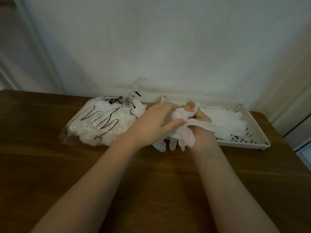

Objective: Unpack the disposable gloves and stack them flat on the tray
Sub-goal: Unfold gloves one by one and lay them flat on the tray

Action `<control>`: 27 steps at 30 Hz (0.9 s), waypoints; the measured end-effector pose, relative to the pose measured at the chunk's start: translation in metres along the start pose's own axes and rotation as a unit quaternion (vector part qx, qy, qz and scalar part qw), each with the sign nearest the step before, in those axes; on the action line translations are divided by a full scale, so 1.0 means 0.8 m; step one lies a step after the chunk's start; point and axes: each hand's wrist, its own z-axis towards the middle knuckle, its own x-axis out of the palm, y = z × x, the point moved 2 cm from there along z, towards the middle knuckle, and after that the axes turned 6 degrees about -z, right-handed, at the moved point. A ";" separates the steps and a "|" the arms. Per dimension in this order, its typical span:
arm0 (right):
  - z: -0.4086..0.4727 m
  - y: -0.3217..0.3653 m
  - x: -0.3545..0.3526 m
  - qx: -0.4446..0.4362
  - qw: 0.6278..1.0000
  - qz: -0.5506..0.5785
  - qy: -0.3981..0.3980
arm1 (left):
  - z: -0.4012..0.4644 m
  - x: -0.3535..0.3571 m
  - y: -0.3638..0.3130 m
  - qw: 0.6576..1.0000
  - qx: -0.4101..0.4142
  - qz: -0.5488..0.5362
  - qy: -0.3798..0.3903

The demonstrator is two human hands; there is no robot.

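Observation:
A clear plastic pack of disposable gloves (101, 121), printed with a black hand outline, lies on the table at the left, its top torn open. A cream perforated tray (255, 140) sits at the right with a flat pile of translucent gloves (225, 120) on it. Between pack and tray, both hands hold a crumpled bunch of gloves (181, 132) above the tray's near-left corner. My left hand (156, 121) pinches the bunch from the left. My right hand (202, 121) grips it from beneath, thumb up. Glove fingers dangle below.
The brown wooden table (50, 165) stretches toward me. A pale wall (168, 47) stands right behind the pack and tray. The table's right edge runs close past the tray.

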 end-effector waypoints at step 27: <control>-0.034 0.042 0.005 -0.183 0.493 -0.849 0.053 | -0.027 -0.026 0.050 0.975 -0.097 0.044 0.196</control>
